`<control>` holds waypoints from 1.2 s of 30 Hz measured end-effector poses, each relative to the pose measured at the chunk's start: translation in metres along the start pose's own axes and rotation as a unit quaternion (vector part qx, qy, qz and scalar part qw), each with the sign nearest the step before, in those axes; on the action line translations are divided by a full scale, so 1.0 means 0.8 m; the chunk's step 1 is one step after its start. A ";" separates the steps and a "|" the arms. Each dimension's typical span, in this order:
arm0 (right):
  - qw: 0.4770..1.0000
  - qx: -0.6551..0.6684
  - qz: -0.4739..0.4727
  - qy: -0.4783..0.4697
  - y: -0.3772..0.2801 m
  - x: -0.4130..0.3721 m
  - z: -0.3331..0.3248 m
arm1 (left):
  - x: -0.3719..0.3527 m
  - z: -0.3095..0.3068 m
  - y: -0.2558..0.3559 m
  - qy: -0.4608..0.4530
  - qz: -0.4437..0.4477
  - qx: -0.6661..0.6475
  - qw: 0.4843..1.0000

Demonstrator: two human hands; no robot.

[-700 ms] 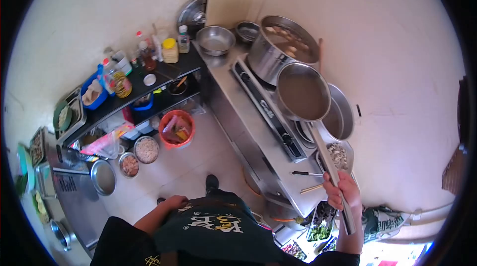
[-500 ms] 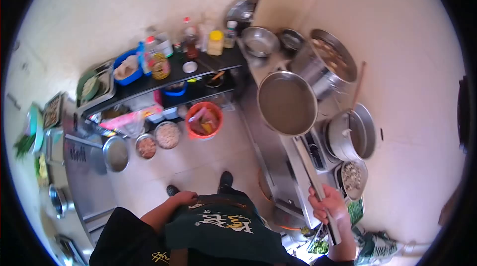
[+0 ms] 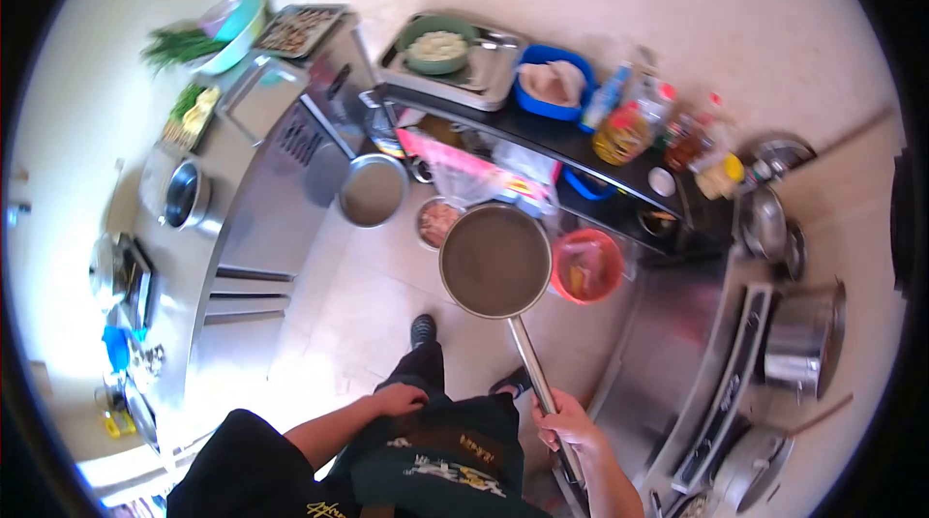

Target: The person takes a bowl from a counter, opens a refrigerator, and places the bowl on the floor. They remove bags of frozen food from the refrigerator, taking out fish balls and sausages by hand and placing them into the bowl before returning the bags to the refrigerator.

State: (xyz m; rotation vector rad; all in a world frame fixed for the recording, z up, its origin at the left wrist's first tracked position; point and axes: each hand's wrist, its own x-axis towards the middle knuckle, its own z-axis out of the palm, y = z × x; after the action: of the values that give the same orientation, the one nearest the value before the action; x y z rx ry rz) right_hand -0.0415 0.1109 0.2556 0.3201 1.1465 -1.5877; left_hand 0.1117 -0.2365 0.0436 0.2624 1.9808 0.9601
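Frying pan (image 3: pixel 495 262) swung off the stove (image 3: pixel 721 402), now over floor (image 3: pixel 339 315) beside red bucket (image 3: pixel 587 266) | right hand (image 3: pixel 571 426) clamped on near end of handle (image 3: pixel 527 354), pan bowl well ahead | left hand (image 3: pixel 402 400) empty, resting on apron (image 3: pixel 426 450).

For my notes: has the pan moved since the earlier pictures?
Yes. The pan, in the right hand, has left the stove and now hangs over the floor beside the orange bucket.

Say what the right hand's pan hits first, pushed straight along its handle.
Probably the pink bag on the black rack; the right hand holds the pan above the floor bowl, but depth is unclear.
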 end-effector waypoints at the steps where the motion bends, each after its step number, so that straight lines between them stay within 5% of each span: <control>1: 1.000 -0.008 0.015 -0.013 -0.001 0.042 0.006 | -0.011 0.010 -0.017 0.020 0.011 -0.028 0.999; 6: 0.987 -0.152 0.044 -0.029 0.016 0.278 0.023 | -0.042 0.046 -0.061 0.080 0.039 -0.116 0.989; 12: 0.991 -0.093 0.092 -0.033 0.059 0.550 0.021 | -0.054 0.055 -0.070 0.124 0.045 -0.190 0.973; 19: 0.973 -0.224 0.009 -0.050 0.092 0.820 -0.001 | -0.066 0.051 -0.077 0.107 -0.008 -0.277 0.955; 21: 0.971 -0.230 0.012 -0.056 0.094 0.882 -0.008 | -0.079 0.030 -0.075 0.206 -0.022 -0.307 0.929; 28: 0.974 -0.200 0.079 0.071 0.087 1.008 0.037 | -0.085 0.009 -0.084 0.350 -0.026 -0.332 0.876; 35: 0.972 -0.188 0.046 0.131 0.086 1.038 0.061 | -0.080 0.007 -0.089 0.234 -0.054 -0.361 0.901; 36: 0.946 -0.283 0.039 0.155 0.085 1.040 0.060 | -0.076 0.011 -0.092 0.217 -0.055 -0.349 0.910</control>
State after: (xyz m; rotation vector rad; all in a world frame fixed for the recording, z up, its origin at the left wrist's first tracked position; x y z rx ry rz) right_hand -0.2700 -0.4234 -0.3452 0.2301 1.7524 -1.0952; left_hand 0.1668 -0.3131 0.0272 -0.4995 1.8541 1.6813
